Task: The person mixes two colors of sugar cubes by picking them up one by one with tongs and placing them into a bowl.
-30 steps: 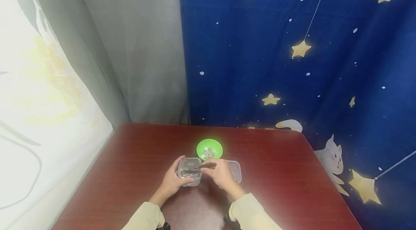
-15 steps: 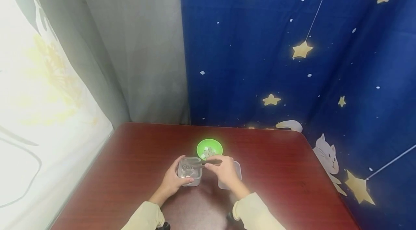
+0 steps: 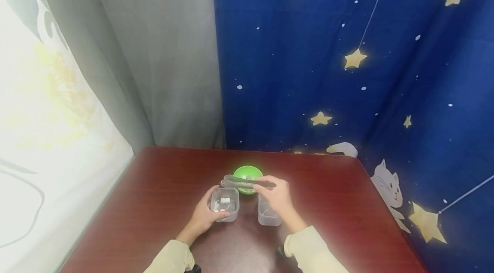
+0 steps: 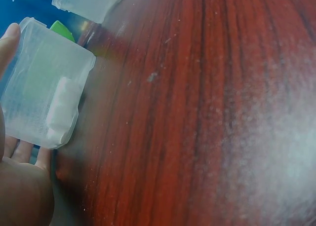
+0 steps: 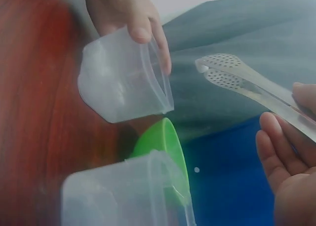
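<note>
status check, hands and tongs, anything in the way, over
Left hand holding plastic box, white pieces inside. Right hand gripping tongs, small pale piece at tips. Tips look unobstructed; second box near right hand.

The person's right hand (image 5: pixel 295 191) gripped silver metal tongs with perforated ends (image 5: pixel 264 83), a small white piece (image 5: pixel 201 65) at their tips. Well apart from them, the left hand (image 5: pixel 123 9) held a boxy translucent plastic container (image 5: pixel 118 83). A bright green round bowl (image 5: pixel 150 139) stood partly hidden behind a second translucent plastic container (image 5: pixel 113 194). Reddish-brown wood-grain counter (image 5: pixel 34 112) filled the left side.
</note>
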Motion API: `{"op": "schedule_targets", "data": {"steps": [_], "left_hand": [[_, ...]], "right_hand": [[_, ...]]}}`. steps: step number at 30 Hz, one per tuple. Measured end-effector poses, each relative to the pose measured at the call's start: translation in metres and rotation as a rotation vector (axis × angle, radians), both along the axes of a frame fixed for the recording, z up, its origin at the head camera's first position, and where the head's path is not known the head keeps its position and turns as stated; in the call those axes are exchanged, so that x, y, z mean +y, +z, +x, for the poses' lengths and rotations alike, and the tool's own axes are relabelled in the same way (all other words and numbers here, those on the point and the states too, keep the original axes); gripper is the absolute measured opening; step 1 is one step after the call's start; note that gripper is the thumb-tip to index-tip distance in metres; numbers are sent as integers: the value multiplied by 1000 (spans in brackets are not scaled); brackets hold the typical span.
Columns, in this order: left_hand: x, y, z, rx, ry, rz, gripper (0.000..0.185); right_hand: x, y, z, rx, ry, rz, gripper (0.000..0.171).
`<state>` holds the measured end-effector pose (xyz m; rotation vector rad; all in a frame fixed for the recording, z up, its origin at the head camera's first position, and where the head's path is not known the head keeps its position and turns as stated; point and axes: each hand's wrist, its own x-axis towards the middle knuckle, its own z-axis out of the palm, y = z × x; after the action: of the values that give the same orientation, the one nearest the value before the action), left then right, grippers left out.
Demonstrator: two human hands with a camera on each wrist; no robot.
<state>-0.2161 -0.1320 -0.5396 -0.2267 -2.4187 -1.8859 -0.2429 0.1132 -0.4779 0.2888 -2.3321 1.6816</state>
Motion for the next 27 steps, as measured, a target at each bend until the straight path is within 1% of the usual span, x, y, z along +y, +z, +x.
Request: {"op": "schedule_targets", "data": {"steps": [1,2,5,8,11,16,21,25,27], "left_hand": [[0,0,0,1,0,-2,95],[0,0,0,-2,-2,1,95],[1,0,1,-7,-4,-3,95],[1,0,2,-11,-6,-10,95],[1,-1,3,-8,-2,-15,95],[1,-1,3,-14,4,-5,95],[1,-1,2,-16,8,1,95],[1,0,2,-16,0,16,95],[0,1,2,-14,-1,20,94]], "right_hand": [[2,1,0,5,-2,-16,20],[3,6,2,9,-3,-23,19],[5,24,10,16,-8,-40,19],[6,42,17,-4,-5,-65,20],[10,46,17,-4,-16,-73,22],[14,52,14,26,-64,-68,21],[23,57,10,37,-71,-123,23],[31,61,6,64,-82,-180,25],[34,63,4,82,-96,-192,25]]}}
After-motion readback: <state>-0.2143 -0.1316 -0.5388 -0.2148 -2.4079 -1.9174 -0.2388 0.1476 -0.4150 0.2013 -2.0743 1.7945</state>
